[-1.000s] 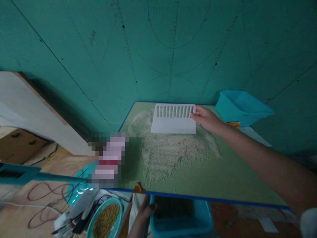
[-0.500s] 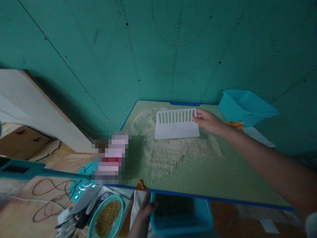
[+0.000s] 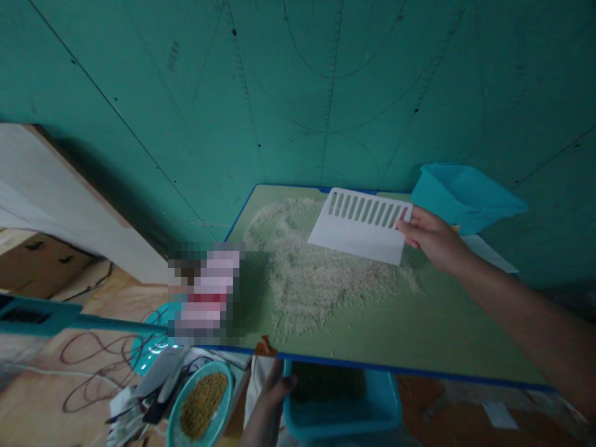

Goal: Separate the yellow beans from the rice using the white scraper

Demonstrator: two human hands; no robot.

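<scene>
My right hand (image 3: 433, 239) pinches the right end of a white slotted plastic scraper (image 3: 356, 237), its row of slots along the upper edge. The scraper is tilted, its right end nearer me, over a spread of pale grains (image 3: 311, 279) on the green table (image 3: 410, 335). Whether its lower edge touches the grains I cannot tell. Below the table's front edge, my left hand (image 3: 275, 397) grips the left rim of a blue bin (image 3: 344, 423), thumb over the rim and other fingers mostly hidden. Dark material lies inside the bin, partly under the table edge.
A blue tub (image 3: 465, 202) stands at the back right beside white paper (image 3: 488, 251). A blurred-out pink item (image 3: 209, 285) sits at the table's left edge. Lower left are a bowl of yellowish pellets (image 3: 205, 403) and loose cables (image 3: 95, 366). A green wall (image 3: 354, 93) rises behind.
My right hand has moved right with the scraper, which has turned so its right end sits lower and nearer me. My left hand stays at the bin rim.
</scene>
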